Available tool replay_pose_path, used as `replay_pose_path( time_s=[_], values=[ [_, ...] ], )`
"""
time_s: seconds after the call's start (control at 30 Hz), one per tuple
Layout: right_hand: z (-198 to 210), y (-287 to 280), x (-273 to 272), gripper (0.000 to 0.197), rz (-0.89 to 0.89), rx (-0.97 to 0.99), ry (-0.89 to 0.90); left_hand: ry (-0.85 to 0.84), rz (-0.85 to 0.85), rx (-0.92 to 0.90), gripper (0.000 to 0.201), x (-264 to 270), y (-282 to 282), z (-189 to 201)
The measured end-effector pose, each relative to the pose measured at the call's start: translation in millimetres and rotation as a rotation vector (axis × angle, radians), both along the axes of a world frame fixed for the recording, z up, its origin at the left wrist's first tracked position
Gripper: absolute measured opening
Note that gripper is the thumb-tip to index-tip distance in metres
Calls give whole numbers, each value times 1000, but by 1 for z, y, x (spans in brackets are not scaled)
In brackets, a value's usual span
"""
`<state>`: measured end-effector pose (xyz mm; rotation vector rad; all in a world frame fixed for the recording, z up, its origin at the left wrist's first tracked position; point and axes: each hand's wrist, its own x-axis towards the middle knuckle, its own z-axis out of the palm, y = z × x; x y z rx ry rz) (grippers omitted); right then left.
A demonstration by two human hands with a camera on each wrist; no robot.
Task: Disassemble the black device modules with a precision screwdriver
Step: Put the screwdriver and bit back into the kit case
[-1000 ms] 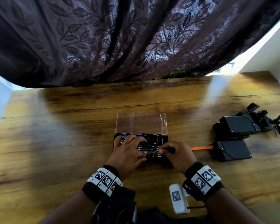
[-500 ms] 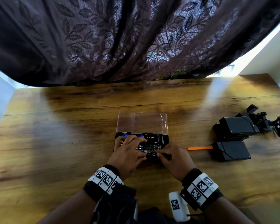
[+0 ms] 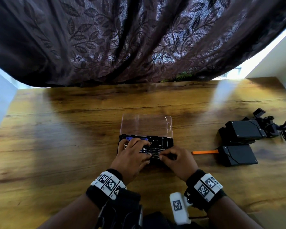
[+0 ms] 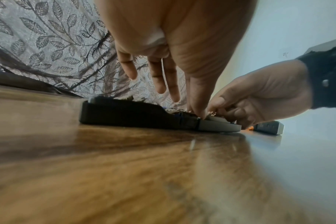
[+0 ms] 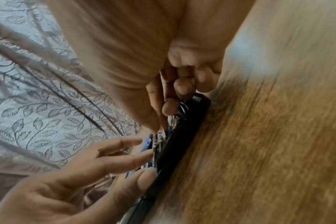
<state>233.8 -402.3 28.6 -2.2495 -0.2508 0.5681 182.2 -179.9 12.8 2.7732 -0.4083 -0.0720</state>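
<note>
Right hand (image 3: 178, 160) nearer bit case (image 3: 167, 143), modules (image 3: 238, 155) aside

Bare wooden table (image 3: 59, 146) is seen left of the open screwdriver kit (image 3: 168, 142), whose raised clear lid (image 3: 145, 126) blocks the far side. To the right, passage is narrowed by an orange strip (image 3: 204, 152) and the black device modules (image 3: 238, 142), set near the edge.
</note>
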Motion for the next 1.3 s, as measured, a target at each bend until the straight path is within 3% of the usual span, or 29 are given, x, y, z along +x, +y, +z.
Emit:
replay_pose_path(
  time_s=[0.2,0.43,0.67,0.83,1.03,1.2,1.3],
  values=[
    [1,5,-1,13,29,-52,-23,85,46,-41,31,-2,-3,5],
    [-1,7,-3,20,124,-135,-103,130,169,-166,20,9,-10,8],
    [-5,5,-3,21,142,-88,-121,182,109,-115,15,23,-13,17],
    [2,-2,0,26,64,34,-185,188,127,-241,9,28,-1,23],
    [16,3,3,11,51,168,-158,163,163,-484,17,28,17,18],
    [15,7,4,7,44,127,-109,161,189,-551,25,25,15,13],
    [14,5,5,2,28,95,-88,169,203,-537,18,24,15,13]
  ],
)
